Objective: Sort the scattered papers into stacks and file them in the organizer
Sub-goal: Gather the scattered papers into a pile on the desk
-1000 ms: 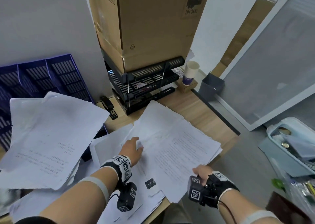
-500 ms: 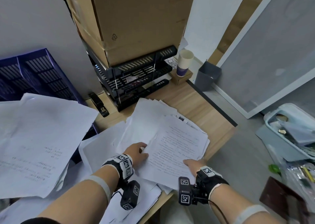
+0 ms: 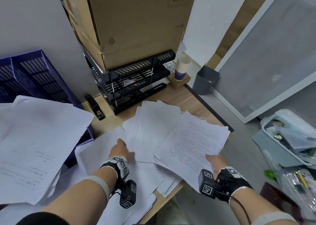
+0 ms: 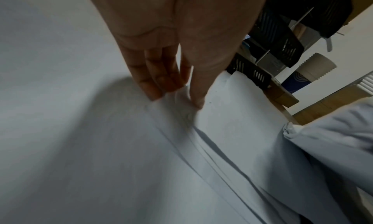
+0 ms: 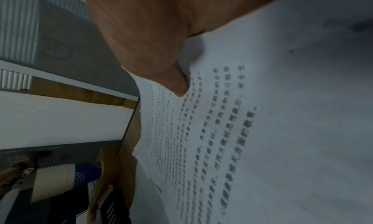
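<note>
1. Holding: my right hand (image 3: pixel 215 161) pinches the near edge of a printed stack (image 3: pixel 196 142), thumb on top, above the desk's (image 3: pixel 188 98) right corner.
2. My left hand (image 3: pixel 120 150) rests with straight fingers on loose white sheets (image 3: pixel 150 122), perhaps parting an edge; that view is blurred.
3. The black organizer (image 3: pixel 133 81) stands behind, under a cardboard box (image 3: pixel 130 23).

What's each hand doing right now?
Left hand: open, straight fingers touching the loose white sheets.
Right hand: pinching the printed stack at its near edge.
</note>
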Demonstrator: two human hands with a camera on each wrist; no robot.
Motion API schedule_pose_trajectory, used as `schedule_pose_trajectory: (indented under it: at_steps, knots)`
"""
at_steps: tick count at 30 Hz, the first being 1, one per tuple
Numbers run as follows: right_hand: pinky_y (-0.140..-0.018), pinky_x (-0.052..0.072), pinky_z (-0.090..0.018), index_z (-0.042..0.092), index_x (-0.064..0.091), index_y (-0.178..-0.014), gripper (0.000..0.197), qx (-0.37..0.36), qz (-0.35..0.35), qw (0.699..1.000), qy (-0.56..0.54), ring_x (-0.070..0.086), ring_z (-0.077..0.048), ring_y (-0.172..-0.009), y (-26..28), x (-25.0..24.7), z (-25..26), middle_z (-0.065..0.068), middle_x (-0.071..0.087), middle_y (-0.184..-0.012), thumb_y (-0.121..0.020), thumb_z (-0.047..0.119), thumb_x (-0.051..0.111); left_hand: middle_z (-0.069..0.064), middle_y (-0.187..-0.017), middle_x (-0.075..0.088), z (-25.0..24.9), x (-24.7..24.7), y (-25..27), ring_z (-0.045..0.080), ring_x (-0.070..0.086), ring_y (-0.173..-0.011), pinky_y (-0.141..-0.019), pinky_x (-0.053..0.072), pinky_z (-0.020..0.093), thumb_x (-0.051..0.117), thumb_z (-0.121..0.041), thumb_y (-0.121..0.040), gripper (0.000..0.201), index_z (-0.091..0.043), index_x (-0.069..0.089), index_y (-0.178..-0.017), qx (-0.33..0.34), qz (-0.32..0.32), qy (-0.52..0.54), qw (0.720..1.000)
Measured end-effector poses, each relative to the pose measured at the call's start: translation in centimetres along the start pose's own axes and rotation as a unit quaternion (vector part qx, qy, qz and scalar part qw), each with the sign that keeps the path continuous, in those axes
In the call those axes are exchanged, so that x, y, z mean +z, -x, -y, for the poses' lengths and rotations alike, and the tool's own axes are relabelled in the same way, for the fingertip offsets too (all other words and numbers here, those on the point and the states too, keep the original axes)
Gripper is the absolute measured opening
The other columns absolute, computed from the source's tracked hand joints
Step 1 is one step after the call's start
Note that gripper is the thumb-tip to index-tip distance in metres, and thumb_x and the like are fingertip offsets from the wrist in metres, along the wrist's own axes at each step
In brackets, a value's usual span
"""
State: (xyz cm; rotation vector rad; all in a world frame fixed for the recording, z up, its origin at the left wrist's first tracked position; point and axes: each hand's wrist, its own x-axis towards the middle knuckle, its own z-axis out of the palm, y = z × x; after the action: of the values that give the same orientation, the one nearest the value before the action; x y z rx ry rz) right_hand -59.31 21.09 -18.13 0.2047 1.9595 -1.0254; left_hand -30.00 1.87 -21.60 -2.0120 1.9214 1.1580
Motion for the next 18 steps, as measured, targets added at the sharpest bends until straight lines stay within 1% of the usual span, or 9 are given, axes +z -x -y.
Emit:
schedule_pose_trajectory:
  at_steps: [1, 2, 4, 7, 8, 10, 12, 15, 18]
  knots:
    - [-0.086, 0.052, -0.052, 0.009, 0.056, -0.125, 0.039, 0.002, -0.008, 0.999, 0.034, 0.062, -0.040, -0.104, 0.3, 0.1, 0.4, -0.017, 0.063, -0.119, -0.087, 0.010, 0.062, 0.010, -0.105, 0.063, 0.0, 0.2, 0.1, 0.028, 0.061, -0.093, -0.083, 0.053, 0.038, 0.074, -0.032, -0.077, 0.042, -0.015, 0.046, -0.103, 0.009, -0.003, 0.007, 1.000]
    - [-0.088, 0.051, -0.043, 0.004, 0.053, -0.130, 0.047, -0.002, -0.019, 0.998, 0.067, 0.060, -0.041, -0.110, 0.0, -0.1, 0.4, -0.018, 0.061, -0.124, -0.085, 0.012, 0.063, 0.009, -0.104, 0.063, -0.2, 0.3, 0.2, 0.027, 0.060, -0.092, -0.083, 0.052, 0.037, 0.075, -0.035, -0.076, 0.042, -0.016, 0.048, -0.102, 0.014, -0.005, 0.015, 1.000]
    - [-0.082, 0.041, -0.030, -0.005, 0.046, -0.135, 0.047, -0.008, -0.028, 0.991, 0.128, 0.052, -0.040, -0.123, 0.4, -0.1, 0.6, -0.023, 0.054, -0.133, -0.092, 0.009, 0.058, 0.008, -0.108, 0.058, -0.7, 0.4, 0.6, 0.027, 0.060, -0.093, -0.083, 0.051, 0.037, 0.078, -0.038, -0.073, 0.049, -0.017, 0.048, -0.105, 0.021, -0.014, 0.039, 0.999]
    - [-0.080, 0.040, -0.031, -0.005, 0.044, -0.135, 0.045, -0.012, -0.016, 0.990, 0.143, 0.052, -0.039, -0.123, 0.4, -0.2, 0.3, -0.023, 0.051, -0.137, -0.093, 0.006, 0.056, 0.008, -0.118, 0.046, -1.2, 0.4, 1.0, 0.031, 0.053, -0.110, -0.090, 0.048, 0.040, 0.077, -0.037, -0.075, 0.052, -0.020, 0.048, -0.115, 0.037, -0.055, 0.000, 0.998]
    - [-0.078, 0.042, -0.032, -0.004, 0.045, -0.133, 0.042, -0.022, -0.029, 0.990, 0.135, 0.054, -0.037, -0.119, 0.7, 0.0, 0.3, -0.018, 0.052, -0.137, -0.093, 0.004, 0.056, 0.008, -0.118, 0.047, -1.4, 0.5, 1.1, 0.030, 0.053, -0.113, -0.092, 0.048, 0.039, 0.077, -0.039, -0.075, 0.050, -0.021, 0.052, -0.114, 0.050, -0.048, -0.020, 0.997]
    - [-0.068, 0.044, -0.034, 0.006, 0.046, -0.126, 0.031, -0.016, -0.017, 0.997, 0.080, 0.054, -0.031, -0.107, 1.2, -0.2, 0.2, -0.005, 0.051, -0.133, -0.096, 0.001, 0.051, 0.005, -0.113, 0.051, -1.7, 0.9, 0.9, 0.026, 0.058, -0.106, -0.089, 0.050, 0.035, 0.078, -0.042, -0.074, 0.047, -0.020, 0.057, -0.110, 0.057, -0.003, -0.023, 0.998]
    - [-0.070, 0.046, -0.037, 0.013, 0.044, -0.137, 0.041, -0.013, 0.017, 1.000, 0.001, 0.053, -0.030, -0.101, 1.6, -0.5, 0.2, -0.009, 0.054, -0.134, -0.098, 0.000, 0.046, 0.003, -0.104, 0.056, -2.0, 1.4, 1.0, 0.023, 0.059, -0.096, -0.079, 0.048, 0.030, 0.079, -0.042, -0.074, 0.044, -0.019, 0.055, -0.104, 0.048, 0.016, -0.007, 0.999]
    - [-0.069, 0.048, -0.037, 0.014, 0.045, -0.137, 0.042, -0.027, 0.037, 0.996, -0.072, 0.059, -0.031, -0.089, 1.4, -1.4, 0.3, -0.012, 0.058, -0.125, -0.098, 0.000, 0.046, 0.002, -0.082, 0.056, -2.3, 1.9, 1.3, 0.022, 0.052, -0.075, -0.064, 0.040, 0.026, 0.075, -0.030, -0.078, 0.030, -0.017, 0.048, -0.080, 0.035, -0.004, 0.022, 0.999]
    - [-0.080, 0.048, -0.045, 0.015, 0.045, -0.136, 0.040, -0.039, 0.031, 0.989, -0.137, 0.058, -0.035, -0.100, 1.5, -1.9, 1.2, -0.014, 0.058, -0.122, -0.098, 0.002, 0.047, 0.003, -0.071, 0.055, -2.4, 1.3, 1.8, 0.026, 0.052, -0.067, -0.055, 0.037, 0.025, 0.066, -0.020, -0.085, 0.018, -0.015, 0.049, -0.080, 0.038, -0.024, 0.089, 0.995]
